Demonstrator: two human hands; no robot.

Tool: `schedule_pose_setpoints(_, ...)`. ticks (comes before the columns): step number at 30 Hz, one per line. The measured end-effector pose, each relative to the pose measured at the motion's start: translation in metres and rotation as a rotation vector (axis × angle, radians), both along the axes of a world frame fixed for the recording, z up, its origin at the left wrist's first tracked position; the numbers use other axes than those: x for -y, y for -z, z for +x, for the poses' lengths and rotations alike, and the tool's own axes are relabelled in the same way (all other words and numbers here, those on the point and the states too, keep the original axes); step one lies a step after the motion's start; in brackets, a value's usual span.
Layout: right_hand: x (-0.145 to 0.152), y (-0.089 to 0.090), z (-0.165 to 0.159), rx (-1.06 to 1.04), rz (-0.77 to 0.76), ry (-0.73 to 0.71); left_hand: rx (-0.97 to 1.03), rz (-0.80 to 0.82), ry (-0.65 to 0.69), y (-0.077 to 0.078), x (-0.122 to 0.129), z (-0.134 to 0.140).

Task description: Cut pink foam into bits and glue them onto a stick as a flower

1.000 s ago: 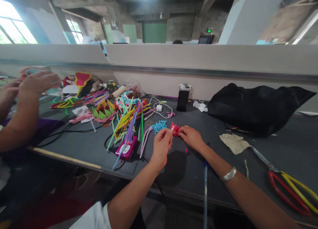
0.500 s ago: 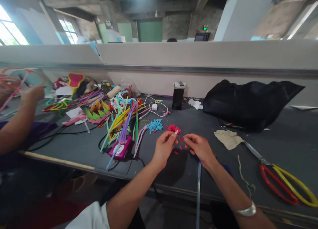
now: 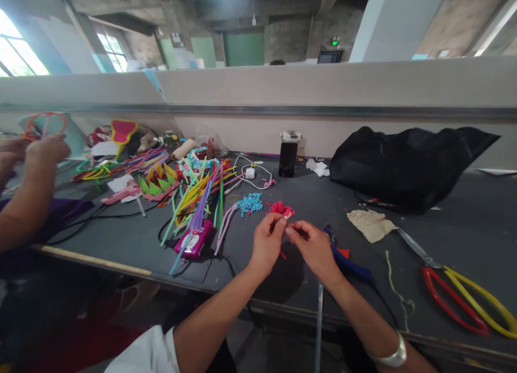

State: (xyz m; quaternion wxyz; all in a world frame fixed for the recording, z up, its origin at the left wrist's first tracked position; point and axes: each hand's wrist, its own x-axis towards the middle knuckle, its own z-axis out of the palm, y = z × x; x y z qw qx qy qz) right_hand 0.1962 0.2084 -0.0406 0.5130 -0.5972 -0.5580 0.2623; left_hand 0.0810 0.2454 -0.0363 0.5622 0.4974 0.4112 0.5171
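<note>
My left hand [image 3: 267, 242] is closed in a pinch on a small pale piece [image 3: 287, 215], whose kind I cannot make out. My right hand [image 3: 313, 249] is closed too, its thumb and forefinger meeting the left fingertips; whatever lies between them is hidden. Just beyond the fingers is a pile of short pink-red fuzzy pieces [image 3: 279, 207], and a few loose ones lie below the hands. To its left sits a heap of light blue pieces [image 3: 249, 204]. A blue glue gun [image 3: 352, 266] rests beside my right wrist, partly covered, with a clear glue stick [image 3: 319, 324] jutting past the table edge.
Colourful fuzzy stems [image 3: 202, 195] lie across a purple box [image 3: 195, 240] at left. Large scissors [image 3: 434, 265] and a beige cloth [image 3: 369, 225] lie right. Behind stand a dark bottle [image 3: 288, 157] and a black bag [image 3: 399, 168]. Another person's hands [image 3: 44, 149] hold an orange ring.
My right hand has moved left to meet the left fingertips; the red piece seen at its fingers is now hidden. More of the glue gun shows. The other person's hands and ring have shifted.
</note>
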Motion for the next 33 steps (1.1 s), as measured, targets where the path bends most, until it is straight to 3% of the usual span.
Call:
schedule_pose_setpoints(8, 0.006, -0.011, 0.015, 0.016, 0.054, 0.112, 0.080, -0.093, 0.062, -0.007, 0.002, -0.002)
schedule_pose_setpoints(18, 0.011, -0.012, 0.006, 0.131, 0.072, 0.052, 0.088, -0.130, 0.127, -0.011, 0.009, 0.001)
schedule_pose_setpoints(26, 0.010, -0.022, 0.036, 0.251, 0.123, 0.120, 0.040, -0.174, 0.186, -0.019, 0.007, -0.004)
schedule_pose_setpoints(33, 0.012, -0.028, 0.042, 0.341, 0.145, 0.032, -0.034, -0.124, 0.188, -0.019, 0.009, -0.004)
